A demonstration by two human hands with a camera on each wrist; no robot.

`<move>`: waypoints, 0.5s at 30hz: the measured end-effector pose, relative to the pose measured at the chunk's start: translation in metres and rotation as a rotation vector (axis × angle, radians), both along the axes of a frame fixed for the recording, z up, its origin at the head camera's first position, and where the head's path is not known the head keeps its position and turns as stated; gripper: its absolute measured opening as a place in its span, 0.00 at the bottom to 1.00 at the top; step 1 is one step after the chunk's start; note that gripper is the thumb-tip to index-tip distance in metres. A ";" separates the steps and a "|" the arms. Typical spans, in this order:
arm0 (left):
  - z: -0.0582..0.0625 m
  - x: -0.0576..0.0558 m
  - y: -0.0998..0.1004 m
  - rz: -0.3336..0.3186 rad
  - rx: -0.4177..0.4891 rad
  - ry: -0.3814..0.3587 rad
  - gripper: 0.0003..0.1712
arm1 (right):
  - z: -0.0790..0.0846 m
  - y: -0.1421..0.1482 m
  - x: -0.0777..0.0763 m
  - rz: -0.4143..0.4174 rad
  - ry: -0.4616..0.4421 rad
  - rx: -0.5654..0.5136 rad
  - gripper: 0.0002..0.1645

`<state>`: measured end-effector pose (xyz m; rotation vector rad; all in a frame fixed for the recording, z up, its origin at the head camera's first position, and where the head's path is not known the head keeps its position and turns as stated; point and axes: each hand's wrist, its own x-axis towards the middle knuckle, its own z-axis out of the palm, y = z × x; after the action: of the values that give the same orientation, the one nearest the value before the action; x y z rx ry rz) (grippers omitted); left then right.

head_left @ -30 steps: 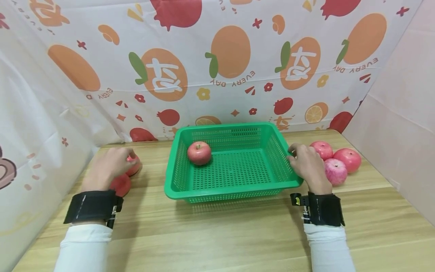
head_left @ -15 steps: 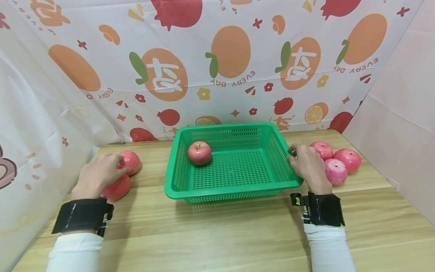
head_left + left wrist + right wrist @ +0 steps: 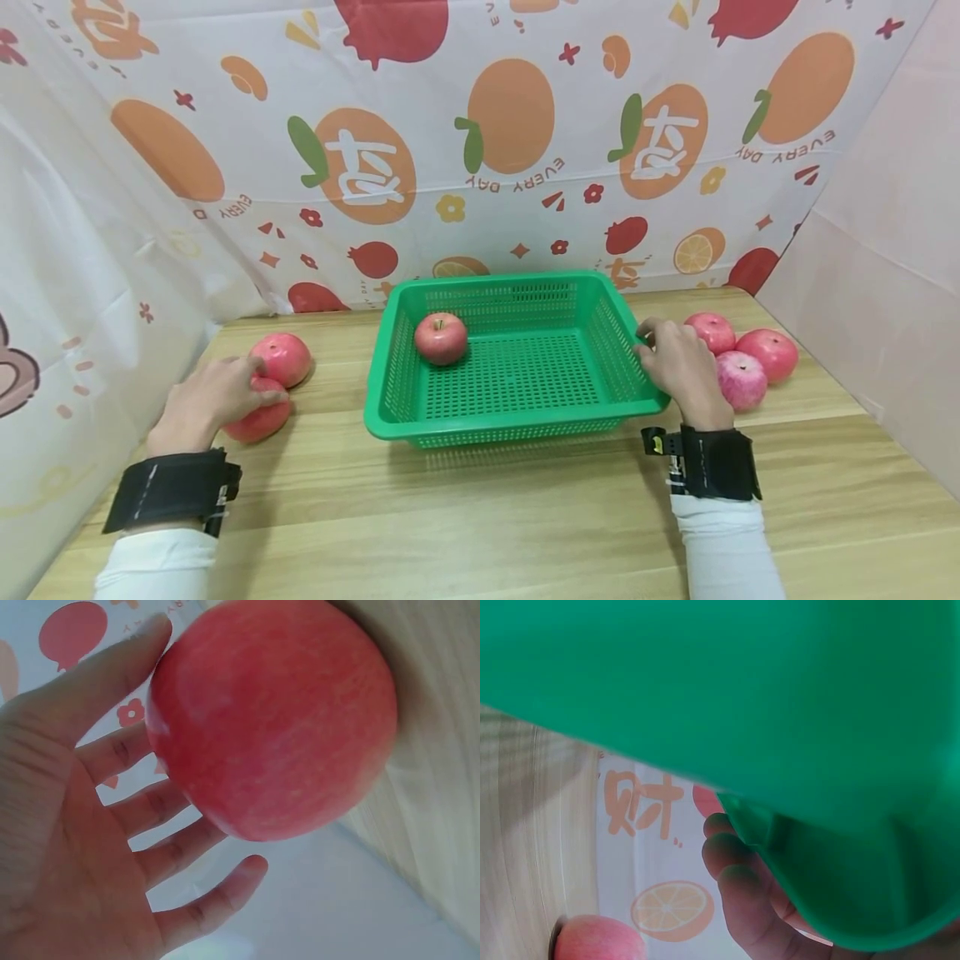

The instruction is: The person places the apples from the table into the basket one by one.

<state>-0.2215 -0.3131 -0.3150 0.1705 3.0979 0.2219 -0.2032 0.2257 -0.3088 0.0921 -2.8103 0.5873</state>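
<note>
Red apple sits under the left hand, fingers spread about it: seemingly mid-grasp, next needing closure; the right hand grips the basket.

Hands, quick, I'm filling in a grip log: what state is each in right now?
Left hand: open, at the nearer red apple on the left, no firm grip visible.
Right hand: closed, holding the green basket by its rim.

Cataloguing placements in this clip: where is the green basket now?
In the head view, the green basket stands centrally, held at its right end by the right hand, with three apples further right.
</note>
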 end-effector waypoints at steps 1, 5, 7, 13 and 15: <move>0.000 0.000 0.000 -0.003 -0.002 -0.002 0.42 | 0.000 0.000 0.000 0.000 0.000 0.000 0.14; -0.002 0.002 -0.001 -0.024 -0.014 -0.022 0.48 | 0.000 0.000 -0.001 -0.003 0.000 0.000 0.14; -0.003 0.003 -0.001 -0.037 -0.021 -0.039 0.51 | 0.000 0.000 -0.001 -0.005 -0.002 0.001 0.14; -0.007 0.002 -0.004 -0.049 -0.008 -0.076 0.52 | 0.000 0.000 -0.001 -0.004 -0.004 0.003 0.14; -0.008 0.002 -0.004 -0.050 0.002 -0.076 0.51 | 0.000 0.000 -0.001 -0.005 -0.002 0.004 0.14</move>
<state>-0.2200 -0.3171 -0.3235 0.2331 3.0141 0.2250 -0.2041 0.2258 -0.3088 0.0850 -2.8132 0.5811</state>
